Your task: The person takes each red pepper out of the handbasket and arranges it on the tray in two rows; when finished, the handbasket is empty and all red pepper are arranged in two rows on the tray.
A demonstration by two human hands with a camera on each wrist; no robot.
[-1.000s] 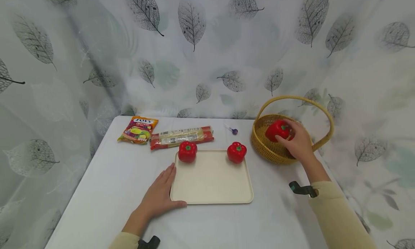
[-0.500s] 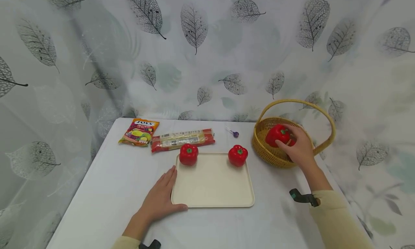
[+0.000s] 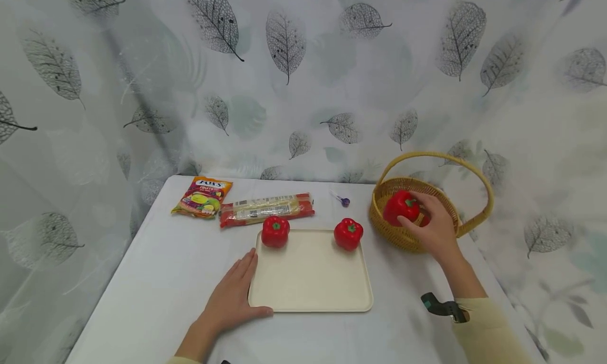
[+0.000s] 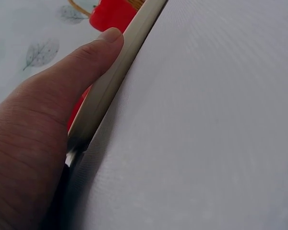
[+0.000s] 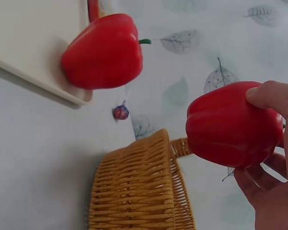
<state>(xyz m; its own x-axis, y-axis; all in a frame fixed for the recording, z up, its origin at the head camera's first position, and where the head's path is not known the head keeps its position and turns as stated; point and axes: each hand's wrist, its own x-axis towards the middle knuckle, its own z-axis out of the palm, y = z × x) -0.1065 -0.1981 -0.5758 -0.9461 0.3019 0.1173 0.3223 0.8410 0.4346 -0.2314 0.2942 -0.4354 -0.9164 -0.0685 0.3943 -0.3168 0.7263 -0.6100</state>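
Observation:
My right hand (image 3: 431, 224) grips a red bell pepper (image 3: 401, 208), thumb on one side and fingers on the other. In the right wrist view this pepper (image 5: 233, 125) is up beyond the rim of the wicker basket (image 5: 134, 184). More red shows under the hand, inside the basket. My left hand (image 3: 232, 295) lies with straight fingers along the left edge of the cream tray (image 3: 310, 279), its thumb at the front edge. Two more red bell peppers sit on the tray's far corners, a left one (image 3: 275, 232) and a right one (image 3: 348, 234).
Behind the tray lie a long red-ended packet (image 3: 267, 209), a Fox's candy bag (image 3: 203, 197) and a small purple lollipop (image 3: 344, 200). The basket's tall handle (image 3: 433, 154) arches up at the right. A leaf-print curtain (image 3: 313, 64) hangs behind the white table (image 3: 156, 279).
My right hand has moved the pepper a little left and nearer, toward the basket's tray-side rim. The left hand keeps its place at the tray. The head view has tilted slightly up.

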